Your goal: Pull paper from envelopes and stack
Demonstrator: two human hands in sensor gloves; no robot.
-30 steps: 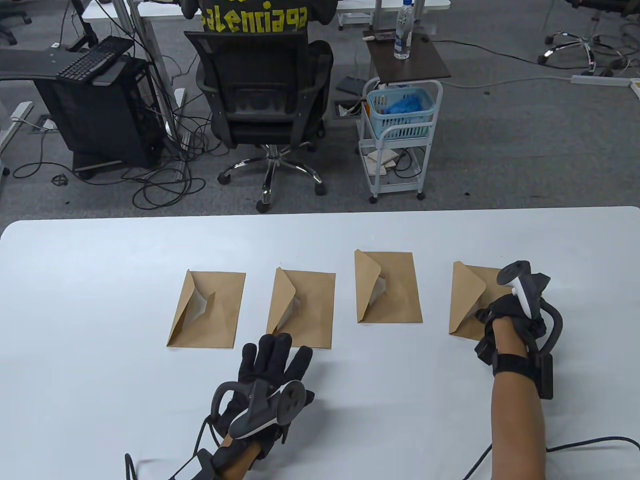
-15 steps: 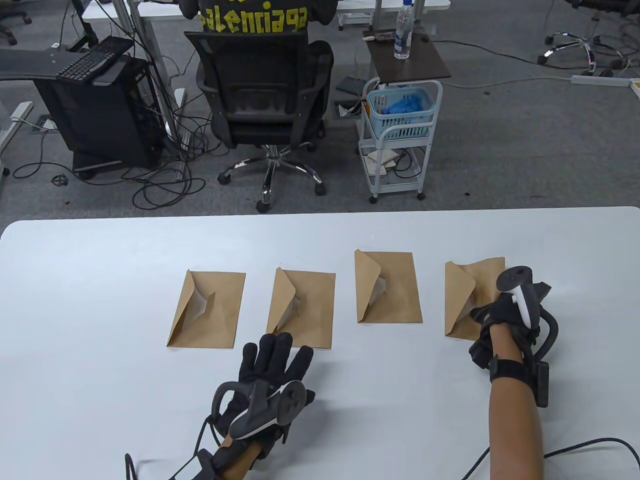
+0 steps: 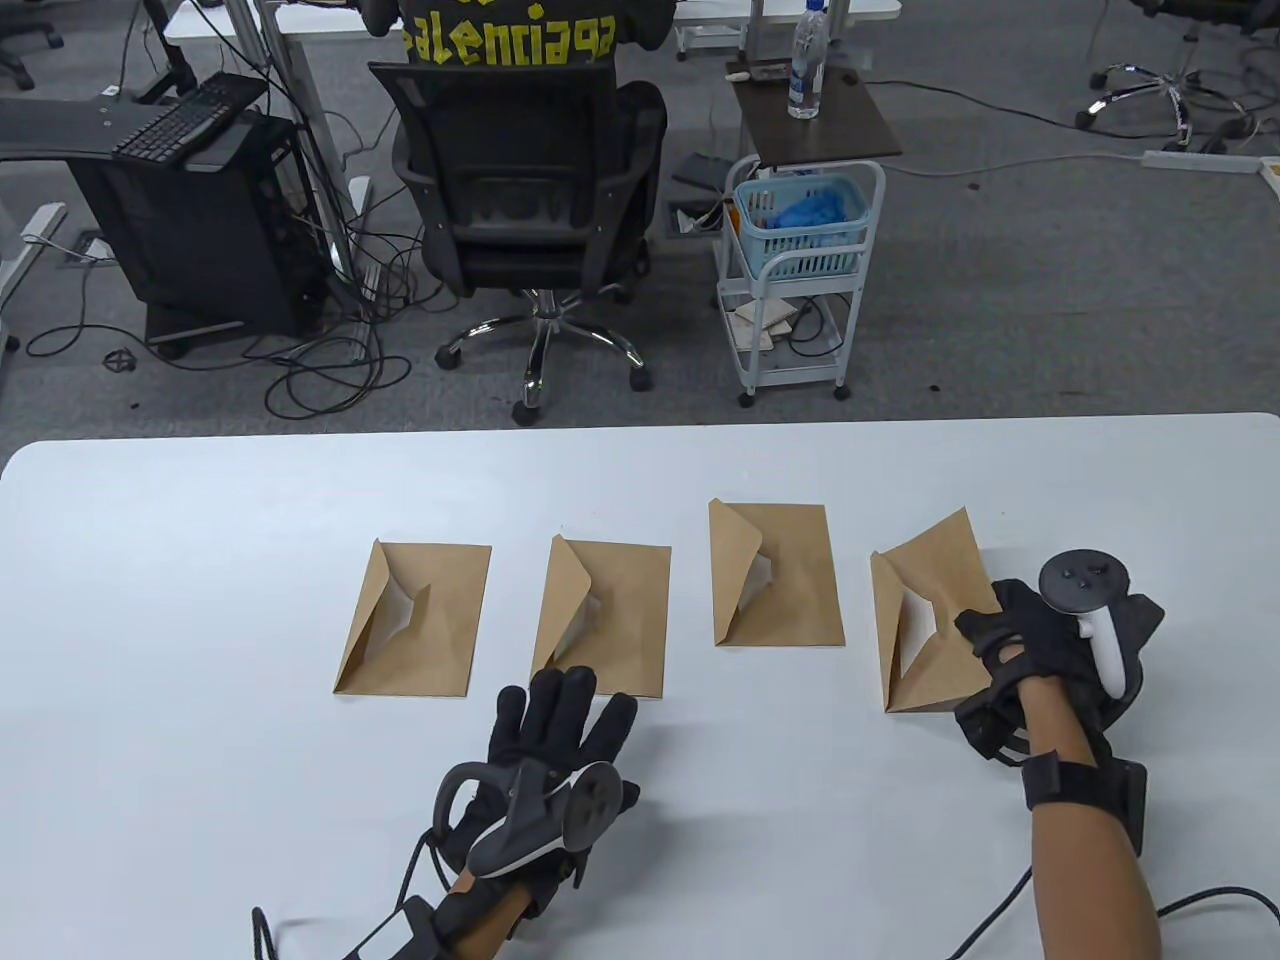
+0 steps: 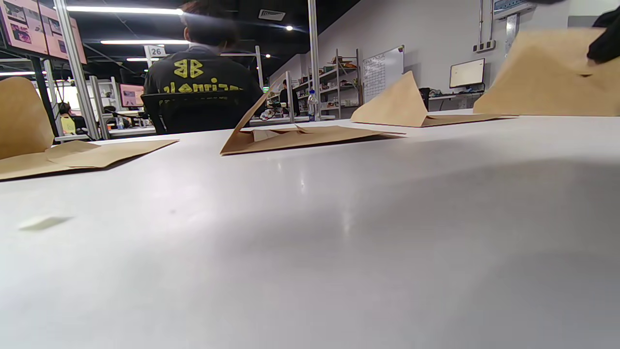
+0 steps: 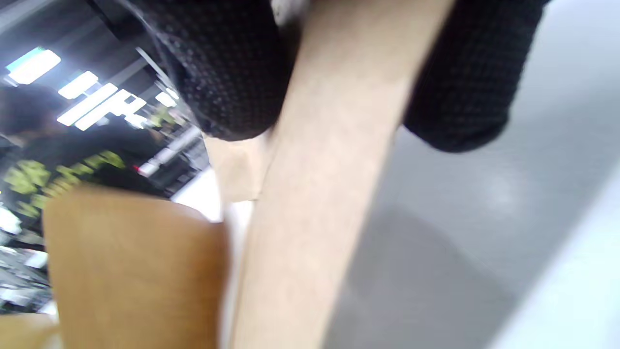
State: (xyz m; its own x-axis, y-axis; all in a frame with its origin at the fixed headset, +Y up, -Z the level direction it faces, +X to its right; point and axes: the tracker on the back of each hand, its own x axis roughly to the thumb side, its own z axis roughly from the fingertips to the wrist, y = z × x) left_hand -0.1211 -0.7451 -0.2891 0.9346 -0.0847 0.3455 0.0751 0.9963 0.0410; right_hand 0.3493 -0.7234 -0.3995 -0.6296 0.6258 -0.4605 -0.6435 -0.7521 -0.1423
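Several brown envelopes lie in a row on the white table (image 3: pixel 200 520), flaps open, white paper showing inside. My right hand (image 3: pixel 1010 645) pinches the rightmost envelope (image 3: pixel 925 620) at its right edge and holds that edge tilted off the table. In the right wrist view my gloved fingers (image 5: pixel 232 72) pinch the envelope (image 5: pixel 319 165) from both sides. My left hand (image 3: pixel 555 720) rests flat on the table with fingers spread, just below the second envelope (image 3: pixel 605 615), holding nothing. The left wrist view shows the envelopes (image 4: pixel 300 135) low across the table.
The first envelope (image 3: pixel 415 620) and third envelope (image 3: pixel 775 585) lie flat with flaps raised. Beyond the table's far edge stand an office chair (image 3: pixel 520 200) with a seated person and a white cart (image 3: pixel 800 270). Glove cables trail off the near edge.
My right hand has drawn back toward me and to the right, turning and lifting the rightmost envelope's right edge. My left hand has slid slightly to the right and toward me.
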